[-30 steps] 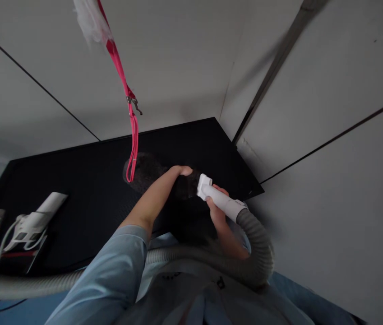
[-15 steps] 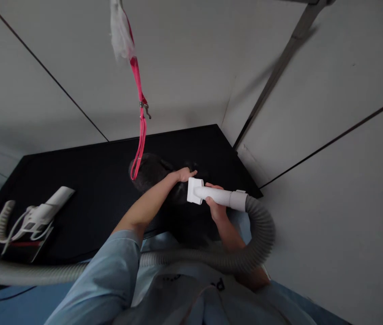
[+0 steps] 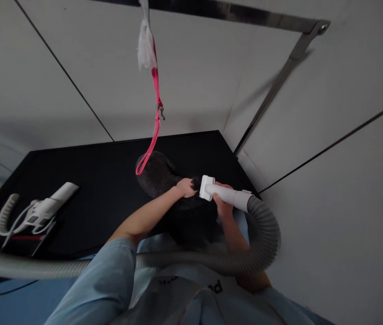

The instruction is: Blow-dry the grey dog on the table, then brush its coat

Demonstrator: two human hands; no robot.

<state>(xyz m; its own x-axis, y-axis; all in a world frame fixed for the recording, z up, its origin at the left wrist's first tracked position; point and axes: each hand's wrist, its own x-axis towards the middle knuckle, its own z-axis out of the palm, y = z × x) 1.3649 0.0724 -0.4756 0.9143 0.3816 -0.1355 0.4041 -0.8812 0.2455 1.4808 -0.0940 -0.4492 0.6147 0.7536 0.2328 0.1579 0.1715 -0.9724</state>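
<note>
A dark furry animal (image 3: 159,174) lies on a black table (image 3: 103,180), with a pink leash (image 3: 154,131) hanging down to it from above. My left hand (image 3: 186,187) is closed on the animal's dark fur near its right end. My right hand (image 3: 221,203) is wrapped around a white nozzle (image 3: 223,194) whose flat head (image 3: 206,187) sits right beside my left hand, against the fur. A grey ribbed hose (image 3: 262,234) curls from the nozzle around in front of my chest and off to the left.
A white hand-held tool with a coiled hose (image 3: 35,212) lies on the table's left end. A metal arm (image 3: 279,81) rises along the white wall at the right corner. White cloth (image 3: 145,45) is tied at the leash's top.
The nozzle head has shifted slightly right and my left hand has slid with it along the fur. The view has tilted up, showing more of the leash and the metal bar.
</note>
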